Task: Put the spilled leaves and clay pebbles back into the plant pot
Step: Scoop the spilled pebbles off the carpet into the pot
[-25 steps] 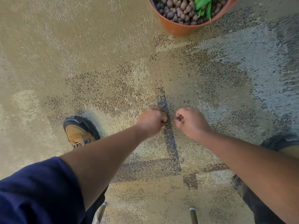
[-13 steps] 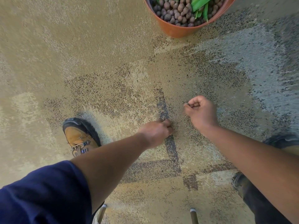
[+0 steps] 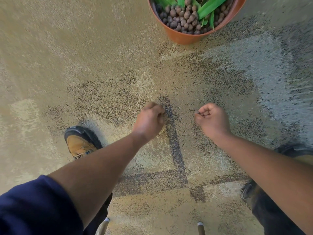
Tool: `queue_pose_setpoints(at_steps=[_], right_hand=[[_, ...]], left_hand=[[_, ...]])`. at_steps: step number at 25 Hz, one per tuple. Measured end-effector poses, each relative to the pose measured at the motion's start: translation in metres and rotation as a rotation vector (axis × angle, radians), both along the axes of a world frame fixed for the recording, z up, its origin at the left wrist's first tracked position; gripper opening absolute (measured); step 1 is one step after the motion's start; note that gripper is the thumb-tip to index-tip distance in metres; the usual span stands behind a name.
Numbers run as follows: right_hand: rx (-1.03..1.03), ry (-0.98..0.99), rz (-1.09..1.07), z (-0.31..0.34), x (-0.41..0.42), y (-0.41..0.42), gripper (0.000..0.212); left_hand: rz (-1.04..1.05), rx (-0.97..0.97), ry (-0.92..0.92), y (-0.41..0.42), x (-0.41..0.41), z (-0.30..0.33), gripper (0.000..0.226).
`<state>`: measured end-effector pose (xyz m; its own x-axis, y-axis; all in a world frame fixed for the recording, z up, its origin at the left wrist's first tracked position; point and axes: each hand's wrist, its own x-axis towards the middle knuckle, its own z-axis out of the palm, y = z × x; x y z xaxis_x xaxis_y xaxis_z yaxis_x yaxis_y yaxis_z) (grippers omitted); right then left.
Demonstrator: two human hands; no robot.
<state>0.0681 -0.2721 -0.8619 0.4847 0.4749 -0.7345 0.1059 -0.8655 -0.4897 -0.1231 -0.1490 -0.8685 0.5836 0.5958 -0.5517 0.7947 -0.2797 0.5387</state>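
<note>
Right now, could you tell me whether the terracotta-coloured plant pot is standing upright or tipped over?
Upright. The orange plant pot rests on its base on the floor, its rim facing up, with brown clay pebbles and green leaves inside.

A single head-worn wide-angle view looks steeply down at the speckled floor [image 3: 84,56] from standing or stooping height, facing forward toward 12 o'clock. Both forearms enter from 6 o'clock; the plant pot [image 3: 183,37] sits cropped at 12–1 o'clock.
</note>
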Motion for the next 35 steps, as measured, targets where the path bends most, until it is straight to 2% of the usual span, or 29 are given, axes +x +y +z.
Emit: queue_pose_setpoints(at_steps=[4,8,11,14,18,21,23,25,27,28,29,31,32,35], right_hand=[[0.208,0.010,-0.179,0.027,0.004,0.030,0.018],[0.524,-0.155,-0.221,0.083,0.024,0.082,0.014],[0.655,-0.281,-0.206,0.106,0.051,0.121,0.012],[0.665,-0.359,-0.138,0.098,0.074,0.151,0.012],[0.578,-0.472,-0.107,0.075,0.094,0.165,0.013],[0.611,-0.571,-0.199,0.061,0.096,0.141,0.010],[0.447,-0.552,-0.129,0.043,0.084,0.108,0.020],[0.126,-0.446,0.216,0.021,0.060,0.069,0.057],[-0.156,-0.352,0.722,0.003,0.034,0.038,0.104],[-0.223,-0.322,0.908,-0.005,0.024,0.028,0.119],[-0.258,-0.301,1.003,-0.011,0.019,0.021,0.128],[-0.281,-0.266,0.983,-0.014,0.021,0.014,0.137],[-0.306,-0.268,0.925,-0.013,0.024,0.009,0.140],[-0.426,-0.251,0.744,-0.007,0.035,-0.016,0.144]], left_hand=[[0.212,0.018,-0.270,0.034,0.042,0.035,0.016],[0.298,0.181,-0.636,0.076,0.087,0.081,0.010],[0.293,0.250,-0.687,0.107,0.117,0.097,0.010],[0.235,0.330,-0.633,0.127,0.136,0.093,0.013],[0.176,0.329,-0.503,0.138,0.139,0.083,0.029],[0.106,0.500,-0.477,0.114,0.124,0.082,0.018],[-0.041,0.528,-0.457,0.083,0.104,0.070,0.016],[-0.294,0.375,-0.232,0.046,0.082,0.047,0.036],[-0.535,0.140,0.117,0.017,0.067,0.024,0.075],[-0.611,0.066,0.223,0.007,0.060,0.013,0.093],[-0.650,0.036,0.275,0.002,0.054,0.003,0.107],[-0.606,0.029,0.325,-0.001,0.041,-0.007,0.130],[-0.520,0.027,0.354,-0.001,0.032,-0.009,0.138],[-0.053,-0.063,0.516,-0.005,0.005,-0.004,0.152]])
